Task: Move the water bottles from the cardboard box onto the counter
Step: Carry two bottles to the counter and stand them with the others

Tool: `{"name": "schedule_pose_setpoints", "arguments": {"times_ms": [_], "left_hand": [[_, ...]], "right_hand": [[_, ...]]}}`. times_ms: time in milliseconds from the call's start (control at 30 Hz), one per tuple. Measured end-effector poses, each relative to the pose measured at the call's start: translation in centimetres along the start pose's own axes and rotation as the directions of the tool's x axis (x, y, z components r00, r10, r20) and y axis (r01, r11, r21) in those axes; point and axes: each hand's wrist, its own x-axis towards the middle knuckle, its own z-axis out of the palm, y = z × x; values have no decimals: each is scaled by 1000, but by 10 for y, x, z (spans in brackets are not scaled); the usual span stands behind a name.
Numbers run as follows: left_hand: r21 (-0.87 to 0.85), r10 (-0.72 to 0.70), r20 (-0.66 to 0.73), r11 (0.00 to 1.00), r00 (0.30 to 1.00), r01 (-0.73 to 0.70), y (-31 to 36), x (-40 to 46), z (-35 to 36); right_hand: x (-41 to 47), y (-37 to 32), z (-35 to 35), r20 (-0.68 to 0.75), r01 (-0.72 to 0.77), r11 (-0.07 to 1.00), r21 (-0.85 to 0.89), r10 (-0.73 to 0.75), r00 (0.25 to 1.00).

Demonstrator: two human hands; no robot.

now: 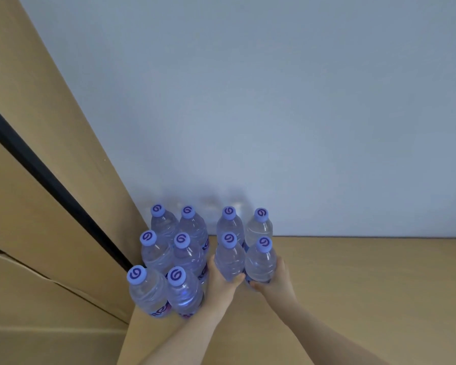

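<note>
Several clear water bottles with purple caps stand upright in rows on the light wooden counter (353, 272), against the pale wall. My left hand (221, 280) grips one bottle (230, 256) in the front row of the right group. My right hand (274, 279) grips the bottle (261, 259) beside it. Both held bottles are upright and look to be resting on the counter. A block of several bottles (166, 262) stands to the left, close to my left hand. The cardboard box is at the left, with only a flap (24, 299) of it visible.
A tall wooden cabinet side (50, 114) with a dark edge strip (50, 185) rises at the left, right behind the left bottle block. The pale wall (274, 101) closes the counter's far edge. The counter runs on to the right.
</note>
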Motion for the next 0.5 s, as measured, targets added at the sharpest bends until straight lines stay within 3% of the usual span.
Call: {"name": "schedule_pose_setpoints", "arguments": {"times_ms": [233,500], "left_hand": [[-4,-65,-15,998,998,65,0,-4,0],[16,-97,-10,995,995,97,1,-7,-1]], "right_hand": [[-3,3,0,-27,-78,993,-90,76,997],[-2,-5,-4,-17,-66,991,-119,64,998]]}}
